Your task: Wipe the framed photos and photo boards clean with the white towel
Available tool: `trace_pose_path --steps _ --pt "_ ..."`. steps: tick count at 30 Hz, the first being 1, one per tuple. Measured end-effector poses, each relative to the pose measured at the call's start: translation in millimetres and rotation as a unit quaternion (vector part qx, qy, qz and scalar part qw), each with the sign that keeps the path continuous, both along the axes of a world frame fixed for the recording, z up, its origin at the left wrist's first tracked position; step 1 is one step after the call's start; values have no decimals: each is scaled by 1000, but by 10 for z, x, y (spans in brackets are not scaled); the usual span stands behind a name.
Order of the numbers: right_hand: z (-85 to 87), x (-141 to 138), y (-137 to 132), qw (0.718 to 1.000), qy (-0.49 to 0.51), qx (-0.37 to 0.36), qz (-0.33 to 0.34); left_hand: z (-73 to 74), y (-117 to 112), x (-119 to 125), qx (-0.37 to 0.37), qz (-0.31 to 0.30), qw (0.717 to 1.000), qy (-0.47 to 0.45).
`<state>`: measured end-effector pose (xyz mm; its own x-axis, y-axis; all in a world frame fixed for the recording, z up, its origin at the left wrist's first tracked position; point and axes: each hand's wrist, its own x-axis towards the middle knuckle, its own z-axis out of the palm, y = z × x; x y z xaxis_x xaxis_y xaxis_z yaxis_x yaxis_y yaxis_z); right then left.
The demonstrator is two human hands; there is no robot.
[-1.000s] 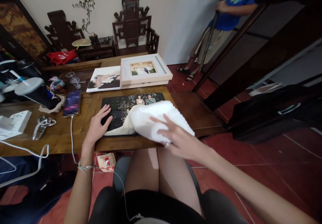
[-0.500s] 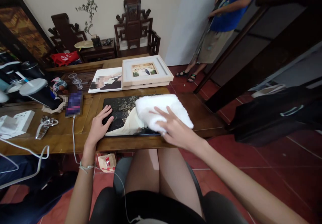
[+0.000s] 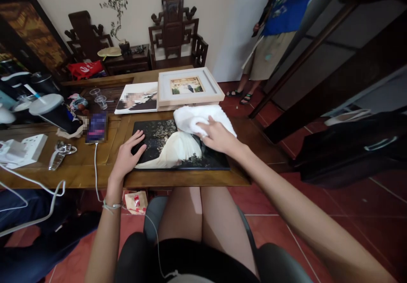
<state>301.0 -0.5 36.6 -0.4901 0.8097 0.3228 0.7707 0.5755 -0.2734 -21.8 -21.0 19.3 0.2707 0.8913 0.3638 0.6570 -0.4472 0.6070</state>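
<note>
A dark glossy photo print of a couple lies flat on the wooden table in front of me. My left hand rests on its left edge, fingers spread flat, holding it down. My right hand presses a white folded towel against the print's upper right corner, its fingers curled into the cloth.
Behind the print lie a white-framed photo and another print. A phone on a white cable, a power strip, cups and clutter sit at left. A person in a blue shirt stands at the back right. Carved chairs line the wall.
My right hand has slid the towel from the print's lower right up to its upper right corner, uncovering the white dress in the picture. My left hand has stayed put.
</note>
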Motion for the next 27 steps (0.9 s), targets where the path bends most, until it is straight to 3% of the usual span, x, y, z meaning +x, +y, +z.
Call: trace_pose_path --steps 3,5,7,13,16,19,23,27 --pt "-58 -60 263 999 15 13 -29 6 -5 6 -7 8 1000 -4" --pt "-84 -89 211 999 27 20 -33 9 -6 10 -10 11 1000 -4" --pt "-97 -99 -10 999 41 25 -25 10 -4 15 -10 13 1000 -3" --pt "-168 25 -1028 987 139 73 -20 12 -1 29 -7 14 1000 -5" --pt "-216 134 -1213 981 156 109 -48 11 -4 30 -6 13 1000 -2" --pt "-213 186 -992 985 135 96 -46 9 -4 25 -2 11 1000 0" --pt "-150 115 -354 994 83 58 26 13 -5 17 -7 6 1000 5" --pt "-119 -29 -1 999 12 29 10 12 -5 14 -10 7 1000 3"
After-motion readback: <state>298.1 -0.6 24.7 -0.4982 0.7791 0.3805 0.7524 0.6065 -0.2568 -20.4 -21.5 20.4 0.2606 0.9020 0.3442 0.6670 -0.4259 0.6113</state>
